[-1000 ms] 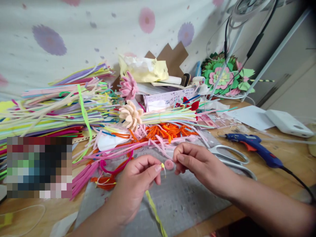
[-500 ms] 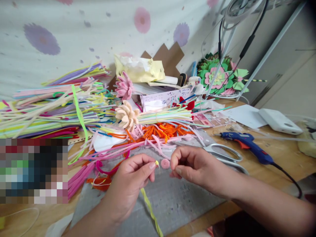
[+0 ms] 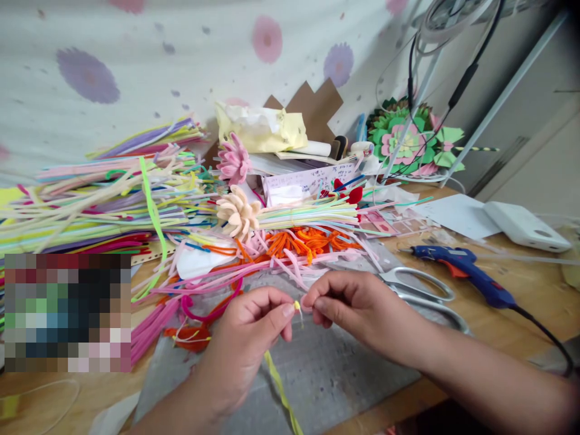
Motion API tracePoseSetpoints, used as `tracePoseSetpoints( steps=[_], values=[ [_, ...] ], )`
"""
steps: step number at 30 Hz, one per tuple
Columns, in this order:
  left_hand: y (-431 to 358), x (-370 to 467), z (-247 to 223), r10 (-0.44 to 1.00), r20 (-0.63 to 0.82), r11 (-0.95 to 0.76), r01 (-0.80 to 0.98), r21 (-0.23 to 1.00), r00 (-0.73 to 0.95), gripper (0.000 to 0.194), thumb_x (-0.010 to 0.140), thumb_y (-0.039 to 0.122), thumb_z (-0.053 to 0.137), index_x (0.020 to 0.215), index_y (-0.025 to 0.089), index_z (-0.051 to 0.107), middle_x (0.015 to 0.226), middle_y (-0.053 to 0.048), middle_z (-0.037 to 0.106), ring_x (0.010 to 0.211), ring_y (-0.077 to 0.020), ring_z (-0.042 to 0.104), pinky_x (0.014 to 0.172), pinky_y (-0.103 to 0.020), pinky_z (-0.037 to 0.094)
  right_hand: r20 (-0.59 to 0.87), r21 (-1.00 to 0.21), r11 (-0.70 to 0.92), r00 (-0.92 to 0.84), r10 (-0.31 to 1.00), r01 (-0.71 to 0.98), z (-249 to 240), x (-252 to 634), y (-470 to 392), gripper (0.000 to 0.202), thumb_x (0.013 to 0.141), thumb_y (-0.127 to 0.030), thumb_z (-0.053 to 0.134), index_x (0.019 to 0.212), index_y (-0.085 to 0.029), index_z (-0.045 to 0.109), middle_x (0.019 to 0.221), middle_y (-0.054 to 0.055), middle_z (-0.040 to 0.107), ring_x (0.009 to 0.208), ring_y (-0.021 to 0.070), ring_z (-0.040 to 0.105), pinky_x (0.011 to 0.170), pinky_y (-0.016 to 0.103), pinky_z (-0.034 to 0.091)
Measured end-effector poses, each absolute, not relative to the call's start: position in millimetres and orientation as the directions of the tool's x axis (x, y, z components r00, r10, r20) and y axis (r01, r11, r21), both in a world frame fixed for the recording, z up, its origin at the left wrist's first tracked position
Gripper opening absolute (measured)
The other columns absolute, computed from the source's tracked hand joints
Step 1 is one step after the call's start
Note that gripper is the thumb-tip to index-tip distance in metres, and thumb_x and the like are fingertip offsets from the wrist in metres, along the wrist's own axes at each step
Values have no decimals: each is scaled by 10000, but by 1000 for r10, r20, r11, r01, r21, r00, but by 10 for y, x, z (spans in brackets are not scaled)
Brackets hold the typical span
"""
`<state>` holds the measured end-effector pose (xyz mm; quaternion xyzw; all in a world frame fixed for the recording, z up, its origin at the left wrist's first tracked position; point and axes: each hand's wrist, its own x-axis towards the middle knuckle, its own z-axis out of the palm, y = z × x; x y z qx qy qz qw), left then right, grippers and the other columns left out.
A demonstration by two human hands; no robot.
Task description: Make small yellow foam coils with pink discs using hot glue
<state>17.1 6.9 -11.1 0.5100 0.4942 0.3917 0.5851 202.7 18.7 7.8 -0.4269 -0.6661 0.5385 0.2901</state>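
Note:
My left hand is closed in a pinch on a yellow-green twisted strip, which hangs below the fingers toward the front edge. A small yellow tip pokes out past the thumb and index finger, with a short pale end dangling from it. Close by on the right, my right hand has its thumb and index finger pressed together; whatever they hold is too small to make out. A round pink piece shows partly behind the right fingertips. Beneath both hands lies a grey mat.
Scissors and a blue glue gun lie to the right. Pipe cleaners pile up at left, with orange pieces ahead. A cream flower and a pink flower stand behind.
My right hand has moved left, closer to the yellow tip, and its fingers now cover part of the pink piece. The left hand keeps its pinch. The view has shifted slightly.

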Motion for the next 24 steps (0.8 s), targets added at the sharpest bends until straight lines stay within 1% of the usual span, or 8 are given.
tracePoseSetpoints(
  steps=[3,6,11,16,19,22,24],
  values=[
    [70,162,-108,961,-176,170,48,984,213,166,800,274,609,669,177,640,540,41,538,492,-87,354,465,-238,240,-97,-973,16,-468,878,232,72,2027,197,96,801,-115,548,836,-153,628,697,-10,629,640,99,559,597,206,423],
    [62,163,-96,961,-180,175,43,984,210,169,797,283,614,667,178,638,550,36,538,511,-97,379,480,-239,258,-102,-977,3,-475,874,215,62,2033,208,72,785,-134,574,826,-161,627,724,-3,640,661,107,567,603,217,422],
    [56,176,-90,961,-195,192,35,981,197,167,791,308,625,687,181,650,544,36,540,495,-97,366,469,-242,241,-93,-965,36,-467,879,259,82,2059,210,35,777,-164,596,788,-167,629,734,3,639,669,119,547,628,245,421],
    [52,181,-89,964,-196,194,30,981,180,163,786,309,636,694,177,656,536,35,545,491,-94,353,471,-240,233,-67,-962,66,-460,885,267,116,2105,196,55,800,-210,599,794,-159,620,787,27,647,725,139,548,667,271,415],
    [50,183,-89,963,-193,192,20,981,187,172,792,316,640,698,173,659,530,38,542,488,-88,348,465,-236,228,-31,-960,111,-490,871,259,112,2122,204,73,813,-218,599,791,-154,625,744,7,610,701,124,518,643,255,395],
    [51,184,-90,962,-191,193,10,981,194,171,798,312,636,702,172,653,528,43,540,480,-82,333,458,-232,219,-58,-980,48,-507,860,193,78,2123,223,131,818,-269,613,793,-145,646,719,1,583,661,113,493,613,248,403],
    [52,184,-87,962,-194,195,11,981,192,168,795,308,636,699,172,652,528,42,540,480,-83,333,455,-232,217,-85,-992,-26,-500,862,125,52,2117,234,228,818,-365,625,816,-141,666,758,21,597,687,127,516,613,257,431]
  ],
)
